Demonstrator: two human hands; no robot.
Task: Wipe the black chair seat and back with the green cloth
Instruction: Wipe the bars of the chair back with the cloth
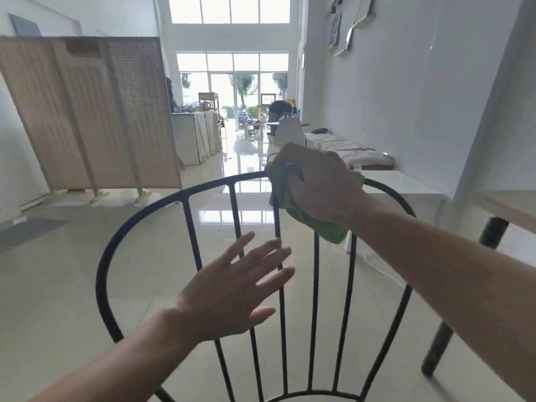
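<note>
The black chair back (185, 195) is a curved metal hoop with several thin upright bars, filling the lower middle of the head view. My right hand (322, 187) grips the green cloth (327, 230), bunched over the top rail right of centre. The cloth hangs down behind the hand onto one bar. My left hand (232, 288) hovers in front of the bars, fingers spread, holding nothing. Of the seat only a curved black edge (313, 394) shows at the bottom.
A wooden table (504, 207) with a black leg (435, 352) stands close on the right. A white low table (406, 187) is behind the chair. A slatted folding screen (87, 111) stands at the left. A person sits far back by a white chair (288, 132).
</note>
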